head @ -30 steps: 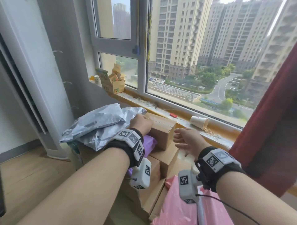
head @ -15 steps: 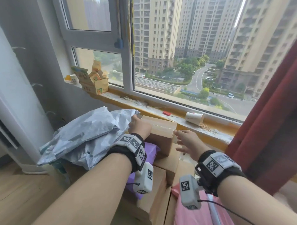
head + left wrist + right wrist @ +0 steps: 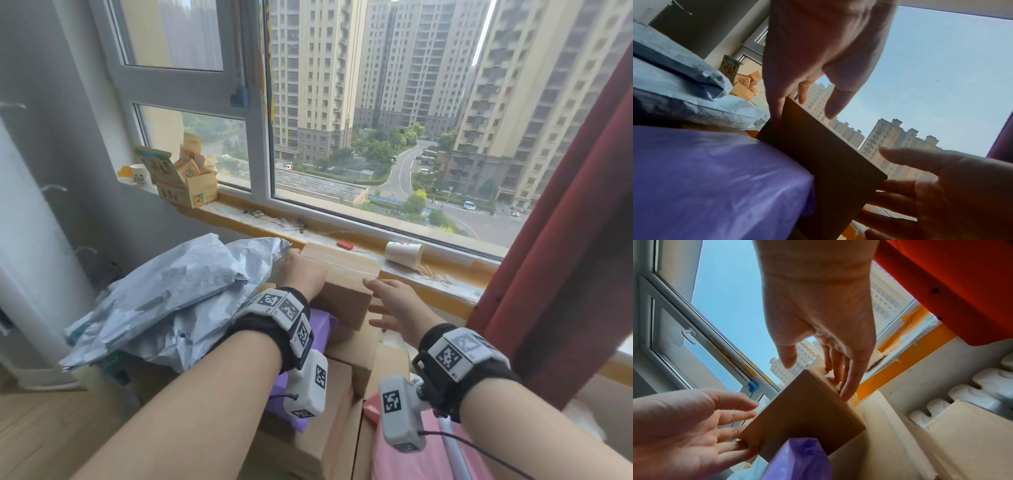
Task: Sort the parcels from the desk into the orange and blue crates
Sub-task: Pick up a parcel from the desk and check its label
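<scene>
Nearest the person, a pink mailer (image 3: 411, 455) lies at the bottom right of the heap and a purple mailer (image 3: 301, 387) sits under the left forearm, both low in the pile and so poor first picks. Just beyond them the cardboard box (image 3: 342, 284) stands on top of other brown cartons (image 3: 329, 411), its upper face free, which is probably why it has been chosen. The left hand (image 3: 301, 274) is set against the box's left end; the wrist views show its fingers straight and slightly spread, tips touching the left edge rather than curled round it. The right hand (image 3: 394, 305) comes in at the opposite end with fingers extended and fanned, fingertips laid along the box's right edge, thumb held apart above the top face. The two hands bracket the box from either side, a placement that suits squeezing it between flat palms, since it looks too wide for one hand to span. Neither hand appears to have closed yet, so the lift is judged not begun. Left of the box, grey mailers (image 3: 171, 301) lie crumpled. Farther off, a tipped paper cup (image 3: 402, 254) rests on the windowsill (image 3: 308, 226). No crate, orange or blue, shows in any view.
</scene>
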The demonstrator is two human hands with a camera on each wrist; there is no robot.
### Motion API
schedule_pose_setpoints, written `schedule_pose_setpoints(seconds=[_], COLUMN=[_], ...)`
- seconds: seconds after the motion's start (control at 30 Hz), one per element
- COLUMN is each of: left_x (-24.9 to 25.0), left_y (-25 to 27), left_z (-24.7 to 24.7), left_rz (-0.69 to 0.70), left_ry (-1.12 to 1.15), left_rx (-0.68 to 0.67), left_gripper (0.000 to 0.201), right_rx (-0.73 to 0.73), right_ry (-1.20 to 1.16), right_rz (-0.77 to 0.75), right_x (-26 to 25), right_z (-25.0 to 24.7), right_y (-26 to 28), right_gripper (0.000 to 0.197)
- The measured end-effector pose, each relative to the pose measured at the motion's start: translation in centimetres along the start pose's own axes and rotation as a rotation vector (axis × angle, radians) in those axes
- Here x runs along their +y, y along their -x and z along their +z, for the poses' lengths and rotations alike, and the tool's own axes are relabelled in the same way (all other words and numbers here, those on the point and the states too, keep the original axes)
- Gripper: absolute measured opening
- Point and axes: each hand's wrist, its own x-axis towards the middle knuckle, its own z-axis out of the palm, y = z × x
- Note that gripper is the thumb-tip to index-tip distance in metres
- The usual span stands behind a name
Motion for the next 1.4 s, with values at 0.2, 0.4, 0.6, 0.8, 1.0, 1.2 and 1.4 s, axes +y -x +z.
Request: schedule_pose_setpoints(seconds=[0.2, 0.4, 0.6, 0.8, 1.0, 1.2, 1.4], left_x=[2.2, 5.6, 8.2, 9.0, 9.0, 8.7, 8.3], left_y=[2.1, 5.0, 7.3, 8.7, 7.9, 8.2, 8.5], left_z=[-0.7, -0.2, 1.6, 2.4, 2.2, 3.0, 3.3], left_rz=[0.152, 0.245, 0.296, 0.219, -0.11, -0.172, -0.141], left_ry=[-0.005, 0.16, 0.282, 0.366, 0.638, 0.65, 0.522], left_rx=[0.001, -0.144, -0.407, -0.337, -0.341, -0.447, -0.486], left_gripper=[0.069, 0.111, 0.113, 0.11, 0.073, 0.057, 0.067], right_rx=[0.106, 0.234, 0.363, 0.452, 0.374, 0.185, 0.245], right_ry=[-0.055, -0.118, -0.234, -0.219, -0.318, -0.349, -0.423], right_rz=[-0.092, -0.126, -0.123, -0.243, -0.207, -0.242, -0.226], right_x=[-1.5, -2.6, -2.0, -2.4, -2.5, -2.6, -2.4], right_z=[-2.4, -5.7, -9.6, -10.6, -11.2, -10.6, -10.7], right_y=[1.7, 3.9, 5.5, 6.8, 7.7, 8.3, 8.3], right_gripper=[0.042, 0.056, 0.066, 0.079, 0.05, 0.077, 0.064])
